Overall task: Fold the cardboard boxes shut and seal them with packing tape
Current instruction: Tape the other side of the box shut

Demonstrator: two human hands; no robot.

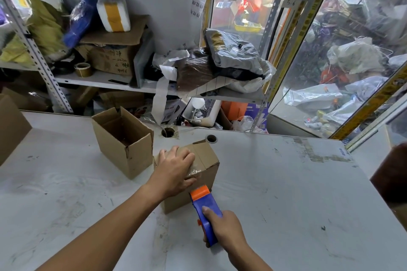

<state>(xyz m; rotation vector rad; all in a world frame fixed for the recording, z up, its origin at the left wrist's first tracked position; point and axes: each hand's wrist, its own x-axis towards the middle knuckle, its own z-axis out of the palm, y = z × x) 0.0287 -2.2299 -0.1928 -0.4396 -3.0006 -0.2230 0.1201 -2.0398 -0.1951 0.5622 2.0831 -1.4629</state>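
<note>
A small closed cardboard box [207, 160] stands in the middle of the white table [286, 193], with clear tape running over its top and down its near face. My left hand [174, 169] lies flat on the box's top, fingers spread, thumb at the near edge. My right hand [224, 229] grips a blue and orange tape dispenser [204, 207] whose orange head is against the box's near face, low down. A second cardboard box [125, 138] stands to the left with its flaps open.
Another cardboard box [11, 125] sits at the table's left edge. Two round cable holes [211, 138] are in the table behind the boxes. Cluttered shelves [99, 79] with a tape roll [82, 69], cartons and bags rise behind. A dark brown object [394, 178] is at the right edge.
</note>
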